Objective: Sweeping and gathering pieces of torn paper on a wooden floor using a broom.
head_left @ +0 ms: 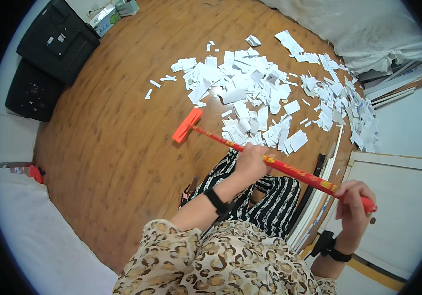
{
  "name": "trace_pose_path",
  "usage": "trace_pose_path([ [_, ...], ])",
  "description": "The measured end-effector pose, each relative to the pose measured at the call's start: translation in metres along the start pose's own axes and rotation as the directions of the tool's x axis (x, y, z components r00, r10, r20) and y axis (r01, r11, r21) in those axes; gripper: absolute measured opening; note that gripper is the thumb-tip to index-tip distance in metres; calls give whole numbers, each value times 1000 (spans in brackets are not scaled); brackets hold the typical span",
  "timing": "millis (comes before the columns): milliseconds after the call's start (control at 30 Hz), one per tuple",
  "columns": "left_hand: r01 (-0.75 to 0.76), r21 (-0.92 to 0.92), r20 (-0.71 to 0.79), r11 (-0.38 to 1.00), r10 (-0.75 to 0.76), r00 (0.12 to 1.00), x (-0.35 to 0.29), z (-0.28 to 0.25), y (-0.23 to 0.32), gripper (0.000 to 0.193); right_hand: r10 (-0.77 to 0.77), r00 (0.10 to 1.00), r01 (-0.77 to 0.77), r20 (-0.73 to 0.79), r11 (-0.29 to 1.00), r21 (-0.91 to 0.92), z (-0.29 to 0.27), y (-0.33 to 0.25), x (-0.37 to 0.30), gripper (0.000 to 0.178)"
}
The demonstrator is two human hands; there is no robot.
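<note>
Left hand (253, 161) is just right of frame center, back of the hand up, fingers wrapped over in a closed grip. Left forearm (188, 215) slants up and rightward from the lower middle of the picture, elbow bent, left wrist (229, 186) pretty much in line with it. Right hand (353, 204) sits further over and lower, toward the right side of the frame, and it's also curled into a grip, fingers bent well in. Right forearm (326, 268) comes up steeply from the bottom right, with the right wrist (349, 241) just under the hand. Hands are well apart, left one higher in the picture.
</note>
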State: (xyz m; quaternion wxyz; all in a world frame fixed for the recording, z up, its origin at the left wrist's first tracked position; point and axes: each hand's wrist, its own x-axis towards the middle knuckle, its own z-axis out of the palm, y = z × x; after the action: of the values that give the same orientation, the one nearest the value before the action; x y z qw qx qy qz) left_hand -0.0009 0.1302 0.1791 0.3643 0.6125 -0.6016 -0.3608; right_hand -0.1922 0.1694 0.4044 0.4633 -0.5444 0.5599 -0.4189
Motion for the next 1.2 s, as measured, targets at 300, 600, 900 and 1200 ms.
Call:
trace_pose_path([
  [300, -195, -127, -135, 973, 178, 975, -2, 66, -3, 28, 23, 1000, -20, 15, 984, -174, -26, -17, 5, 27],
  [600, -167, -238, 43, 957, 182, 982, 35, 56, 53, 30, -148, 968, 89, -203, 957, -277, -17, -48, -29, 23],
  [900, -96, 201, -256, 975, 147, 955, 63, -87, -99, 30, 6, 924, -41, 383, 996, 82, 85, 28, 48, 13],
  [1200, 113, 413, -297, 904, 16, 955, 86, -185, -273, 26, 48, 868, -223, 493, 927, 302, 270, 127, 107, 20],
])
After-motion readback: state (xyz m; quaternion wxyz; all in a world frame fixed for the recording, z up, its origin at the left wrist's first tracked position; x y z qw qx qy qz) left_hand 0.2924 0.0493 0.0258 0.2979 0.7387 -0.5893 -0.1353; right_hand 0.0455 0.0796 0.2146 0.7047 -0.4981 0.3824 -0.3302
